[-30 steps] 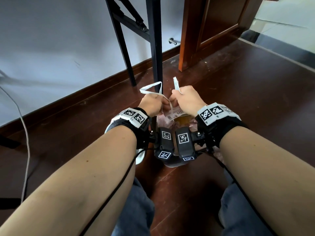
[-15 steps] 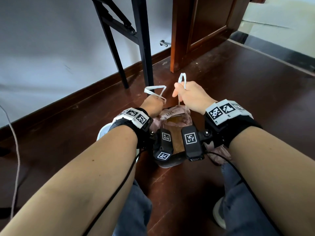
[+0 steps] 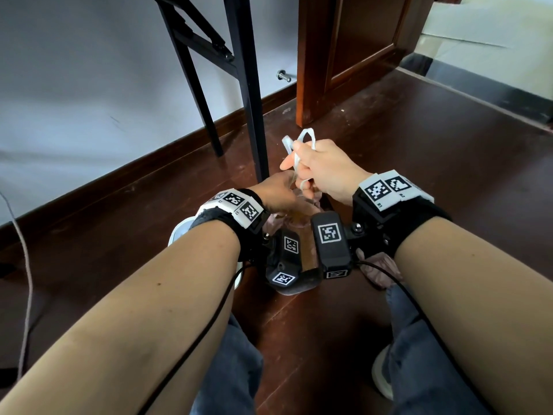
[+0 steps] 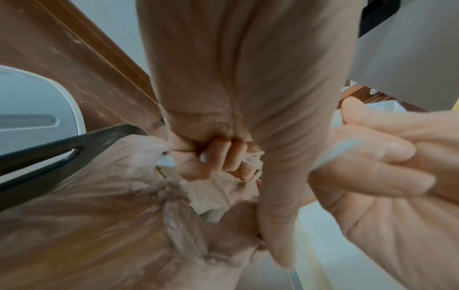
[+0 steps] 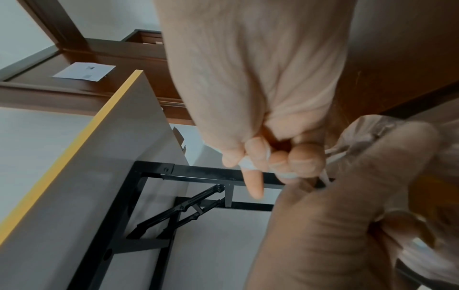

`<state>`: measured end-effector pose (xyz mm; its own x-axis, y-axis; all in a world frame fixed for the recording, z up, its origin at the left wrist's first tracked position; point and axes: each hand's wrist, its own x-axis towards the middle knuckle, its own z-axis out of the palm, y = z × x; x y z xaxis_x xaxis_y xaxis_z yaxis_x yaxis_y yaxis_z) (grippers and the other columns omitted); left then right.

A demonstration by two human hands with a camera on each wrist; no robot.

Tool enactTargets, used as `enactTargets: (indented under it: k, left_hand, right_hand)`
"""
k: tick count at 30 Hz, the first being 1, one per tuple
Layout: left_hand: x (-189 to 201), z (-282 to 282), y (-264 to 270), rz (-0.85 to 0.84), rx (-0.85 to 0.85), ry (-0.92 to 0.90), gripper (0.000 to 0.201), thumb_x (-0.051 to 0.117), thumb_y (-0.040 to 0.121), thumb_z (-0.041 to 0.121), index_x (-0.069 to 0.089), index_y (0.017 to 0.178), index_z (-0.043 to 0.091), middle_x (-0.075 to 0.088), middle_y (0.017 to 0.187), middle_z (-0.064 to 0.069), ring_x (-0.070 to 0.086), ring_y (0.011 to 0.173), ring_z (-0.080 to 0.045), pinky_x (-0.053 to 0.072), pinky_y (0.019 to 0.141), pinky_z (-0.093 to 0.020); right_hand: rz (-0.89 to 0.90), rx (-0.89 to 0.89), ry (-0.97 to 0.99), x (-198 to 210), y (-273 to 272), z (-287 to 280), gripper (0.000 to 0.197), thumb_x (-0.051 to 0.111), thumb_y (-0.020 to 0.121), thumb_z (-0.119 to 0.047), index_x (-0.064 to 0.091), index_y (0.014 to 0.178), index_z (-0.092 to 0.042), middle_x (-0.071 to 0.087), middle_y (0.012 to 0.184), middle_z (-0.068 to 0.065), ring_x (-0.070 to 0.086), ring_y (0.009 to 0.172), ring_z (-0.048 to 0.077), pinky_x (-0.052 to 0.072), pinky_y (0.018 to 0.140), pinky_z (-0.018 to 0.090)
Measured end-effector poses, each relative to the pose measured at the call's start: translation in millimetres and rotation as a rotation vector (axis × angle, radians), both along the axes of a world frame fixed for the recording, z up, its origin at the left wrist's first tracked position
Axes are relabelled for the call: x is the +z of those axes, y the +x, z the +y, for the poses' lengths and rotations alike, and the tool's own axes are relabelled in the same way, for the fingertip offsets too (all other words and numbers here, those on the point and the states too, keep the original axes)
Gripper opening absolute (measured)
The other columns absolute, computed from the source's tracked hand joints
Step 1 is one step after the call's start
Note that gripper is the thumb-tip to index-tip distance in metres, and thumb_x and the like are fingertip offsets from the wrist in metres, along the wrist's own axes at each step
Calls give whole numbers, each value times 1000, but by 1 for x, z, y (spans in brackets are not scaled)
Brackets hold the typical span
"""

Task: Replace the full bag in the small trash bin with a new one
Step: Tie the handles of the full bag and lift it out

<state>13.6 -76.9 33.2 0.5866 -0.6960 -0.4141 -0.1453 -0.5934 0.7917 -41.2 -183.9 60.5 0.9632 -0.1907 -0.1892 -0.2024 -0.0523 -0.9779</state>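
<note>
Both white drawstring loops now sit in the right hand (image 3: pixel 324 172); half a second ago each hand held its own loop, the two a little apart above the bag. That right grip is closed round the drawstrings (image 3: pixel 305 137), whose loops stick up above the knuckles, with the forefinger pointing out loose, as the right wrist view shows. Having given up its loop, the left hand (image 3: pixel 276 194) has dropped lower and now has its fingers (image 4: pixel 224 157) curled tight on the gathered neck of the bag (image 4: pixel 87 206), just under the right hand and touching it.

Pinkish and see-through, the full bag bulges below the two hands, and it still seems to sit in the small dark bin (image 3: pixel 294 287) on the wooden floor (image 3: pixel 419 145), between the person's knees. Something white and rounded (image 4: pixel 37 109) lies on the floor just beside the bin; what it is I cannot tell. Black counter legs (image 3: pixel 248 85) stand near, behind the hands, with a wooden door frame (image 3: pixel 311 61) to their right.

As I judge it, the mouth is drawn shut and a knot is being formed. Lifting the bag out and fitting a new one are both still to do.
</note>
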Motion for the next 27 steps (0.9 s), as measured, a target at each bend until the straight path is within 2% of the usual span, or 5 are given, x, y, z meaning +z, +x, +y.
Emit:
enactTargets:
  k: [4,8,12,16,27]
  left_hand:
    - [2,-4,-4,-81,-2,-13,5,64,89,17,64,93,15,57,75,7,49,61,-1,40,47,-7]
    - [-5,-7,0,-154,82,50,22,42,98,7,62,94,0,60,88,-11,52,79,-23,43,58,-24]
    - [-12,-3,7,-7,330,-124,38,38,101,25,60,72,15,51,52,2,48,45,-10,40,48,-22]
    - [-15,0,14,1,433,-153,47,34,102,26,62,65,16,46,39,6,41,38,-13,37,47,-24]
    - [-13,0,15,155,471,-201,40,32,102,23,48,67,12,38,28,8,33,24,-4,35,50,-25]
  right_hand:
    - [26,51,71,3,-1,5,37,37,102,-26,62,98,1,31,48,-4,36,43,11,34,39,22]
    - [-10,6,86,6,1,3,28,45,100,-23,60,95,0,38,55,1,40,47,12,38,46,25]
    - [29,-108,-210,3,3,-9,40,65,87,-22,53,120,-2,59,81,11,57,64,18,47,51,27]
    - [234,110,-620,-11,1,-15,29,69,81,-16,70,97,9,62,73,13,57,63,18,42,51,24]
    - [349,238,-735,-31,-3,-2,32,67,82,-14,51,55,-18,51,45,-6,49,46,10,37,43,19]
